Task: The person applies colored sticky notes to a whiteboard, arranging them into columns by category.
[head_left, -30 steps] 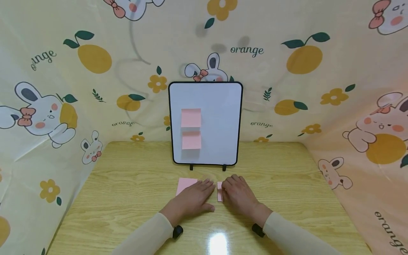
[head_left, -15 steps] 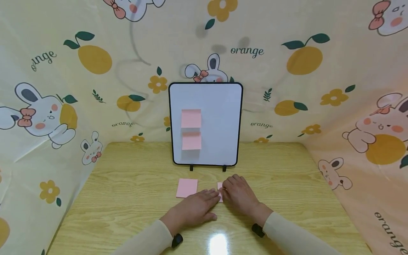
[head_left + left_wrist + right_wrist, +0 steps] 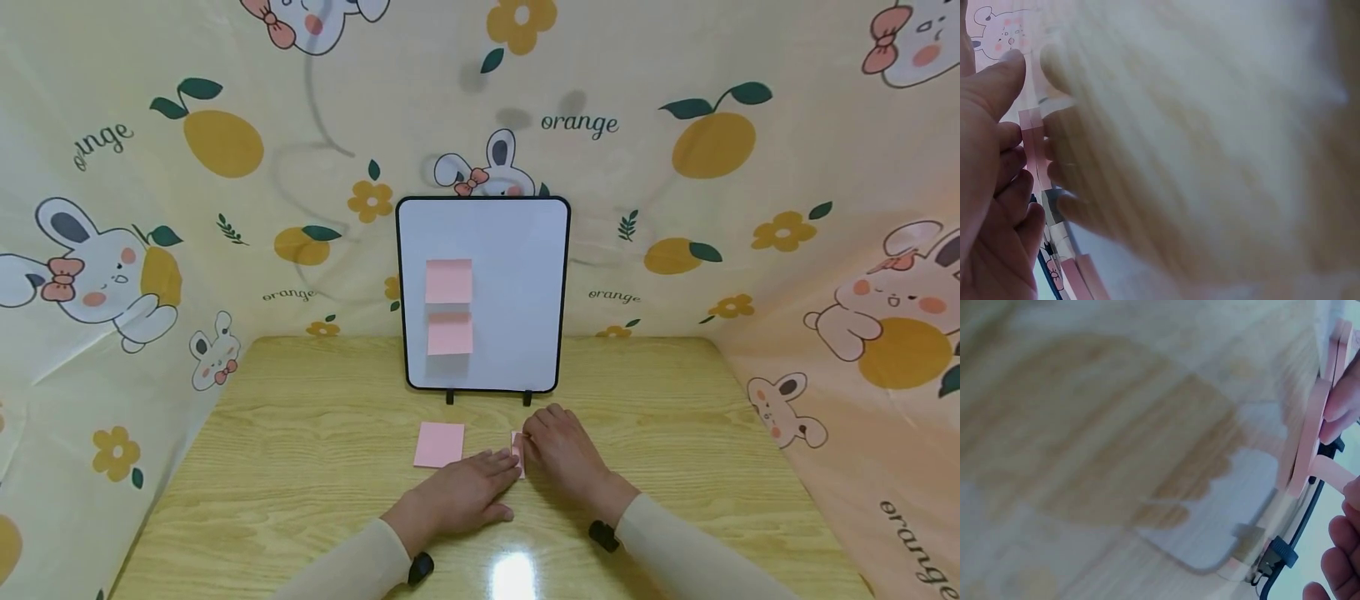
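Note:
In the head view, my left hand [image 3: 461, 493] lies with its fingers extended, their tips pressing a narrow strip of pink sticky-note pad [image 3: 517, 438]. My right hand [image 3: 567, 454] sits at the pad's right side, fingers bent, hiding part of it. The right wrist view shows the pad's edge [image 3: 1309, 434], with left fingertips on top. There, a pale pink sticky note [image 3: 1330, 473] rises from the pad into the fingers of my right hand [image 3: 1342, 556], which pinch its end. A second, square pink pad [image 3: 439, 445] lies left of them on the table.
Behind the hands a white board [image 3: 517, 292] with a black frame stands on small black feet. Two pink sticky notes [image 3: 449, 281] are stuck one above the other on its left half. The wooden table [image 3: 300, 433] is enclosed by patterned cloth walls [image 3: 637, 50].
My left hand has moved right and slightly nearer, off the square pad's corner and onto the narrow pad strip. My right hand has shifted slightly, staying at the same pad.

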The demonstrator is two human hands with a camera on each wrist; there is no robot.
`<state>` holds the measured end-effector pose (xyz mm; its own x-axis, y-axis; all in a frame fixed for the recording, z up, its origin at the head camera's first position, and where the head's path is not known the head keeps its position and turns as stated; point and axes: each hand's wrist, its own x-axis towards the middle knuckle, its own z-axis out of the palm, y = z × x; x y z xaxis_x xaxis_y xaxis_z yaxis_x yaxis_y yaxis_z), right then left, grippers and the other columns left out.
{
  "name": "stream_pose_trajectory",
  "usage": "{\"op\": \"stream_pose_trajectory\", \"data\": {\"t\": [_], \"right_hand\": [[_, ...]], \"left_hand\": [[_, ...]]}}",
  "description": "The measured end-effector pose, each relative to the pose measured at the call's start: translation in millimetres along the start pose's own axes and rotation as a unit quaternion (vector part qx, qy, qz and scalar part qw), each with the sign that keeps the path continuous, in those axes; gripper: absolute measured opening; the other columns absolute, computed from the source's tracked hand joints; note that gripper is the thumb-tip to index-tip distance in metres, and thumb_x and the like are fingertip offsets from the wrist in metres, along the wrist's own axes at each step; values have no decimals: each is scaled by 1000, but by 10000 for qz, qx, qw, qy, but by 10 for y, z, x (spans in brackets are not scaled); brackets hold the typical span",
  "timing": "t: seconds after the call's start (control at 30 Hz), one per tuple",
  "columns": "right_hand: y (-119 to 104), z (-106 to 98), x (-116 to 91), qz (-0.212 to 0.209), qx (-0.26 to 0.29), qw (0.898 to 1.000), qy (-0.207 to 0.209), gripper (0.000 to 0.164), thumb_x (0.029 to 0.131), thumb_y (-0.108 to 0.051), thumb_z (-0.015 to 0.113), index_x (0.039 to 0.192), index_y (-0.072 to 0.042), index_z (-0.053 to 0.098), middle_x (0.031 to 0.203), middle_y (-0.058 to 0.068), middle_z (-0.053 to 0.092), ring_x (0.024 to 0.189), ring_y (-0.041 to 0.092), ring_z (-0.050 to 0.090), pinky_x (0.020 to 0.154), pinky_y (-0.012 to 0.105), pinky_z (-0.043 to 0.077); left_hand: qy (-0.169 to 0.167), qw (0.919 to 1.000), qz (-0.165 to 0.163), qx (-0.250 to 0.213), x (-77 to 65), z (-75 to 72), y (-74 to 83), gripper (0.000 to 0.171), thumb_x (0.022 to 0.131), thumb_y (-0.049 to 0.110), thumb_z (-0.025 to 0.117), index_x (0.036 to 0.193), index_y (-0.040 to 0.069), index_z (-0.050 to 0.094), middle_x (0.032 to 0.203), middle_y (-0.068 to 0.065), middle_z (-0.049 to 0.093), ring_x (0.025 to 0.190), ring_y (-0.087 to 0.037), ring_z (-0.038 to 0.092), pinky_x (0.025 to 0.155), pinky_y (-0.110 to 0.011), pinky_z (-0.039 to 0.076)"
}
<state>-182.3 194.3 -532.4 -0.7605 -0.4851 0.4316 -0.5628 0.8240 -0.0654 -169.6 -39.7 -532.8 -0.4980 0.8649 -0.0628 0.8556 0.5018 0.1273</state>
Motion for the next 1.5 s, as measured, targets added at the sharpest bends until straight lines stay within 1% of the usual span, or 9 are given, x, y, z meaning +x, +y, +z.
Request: {"op": "stream_pose_trajectory", "data": {"t": [0.27,0.4,0.53,0.63,0.77,0.87,1.13,1.33,1.5], "right_hand": [[22,-1,90,107,63,9998,151,11,94,-12,78,92,-12,67,92,1,68,90,24,59,76,39,51],[39,7,131,243,63,9997,29,10,97,-13,77,94,-11,67,93,2,68,92,26,59,77,40,49],[62,21,168,320,-90,9994,-102,8,99,-14,75,96,-11,68,93,2,67,91,26,57,76,39,48],[81,32,197,296,-206,9993,-30,8,98,-14,75,96,-10,69,93,3,67,90,25,58,75,38,47],[108,39,235,190,-307,9991,234,9,95,-12,78,93,-10,69,91,3,68,86,24,58,72,36,46],[132,37,261,128,-409,9985,352,11,94,-11,79,92,-10,68,88,3,67,83,24,57,70,35,45],[183,6,312,81,-581,9974,429,13,93,-9,79,91,-10,66,86,3,65,84,25,57,71,38,47],[196,-17,341,-36,-633,9971,415,12,94,-12,77,91,-11,66,89,2,67,86,24,57,74,39,49],[215,-41,373,-73,-673,9965,499,10,97,-13,74,92,-11,66,89,2,66,86,25,58,73,38,47]], "left_hand": [[-93,9999,-29,-138,-7,14,-7,67,111,53,46,164,13,40,171,-3,36,159,-16,31,130,-31,29],[-136,9996,-42,-238,-14,14,-2,67,111,53,45,164,13,40,171,-3,35,160,-16,30,130,-31,28],[-128,9996,-22,-239,-20,6,2,67,111,54,44,164,12,40,171,-3,35,160,-17,31,130,-31,28],[-108,9997,-19,-225,-22,5,1,67,111,53,45,164,12,40,171,-3,36,159,-17,31,130,-31,29],[-108,9997,-34,-231,-19,14,-1,67,110,53,47,163,12,41,171,-3,36,159,-17,32,130,-31,29],[-146,9995,-65,-271,-16,19,-2,67,110,53,47,164,13,40,171,-3,36,159,-16,31,130,-30,29],[-204,9991,-108,-368,-11,20,-8,68,110,53,47,164,14,40,172,-2,35,160,-15,30,130,-30,28],[-220,9989,-115,-405,-11,24,-11,67,110,53,47,164,14,40,171,-1,35,160,-15,30,131,-30,27],[-221,9989,-132,-403,-7,22,-11,66,110,52,48,164,14,40,172,-1,35,160,-15,30,130,-30,28]]}}
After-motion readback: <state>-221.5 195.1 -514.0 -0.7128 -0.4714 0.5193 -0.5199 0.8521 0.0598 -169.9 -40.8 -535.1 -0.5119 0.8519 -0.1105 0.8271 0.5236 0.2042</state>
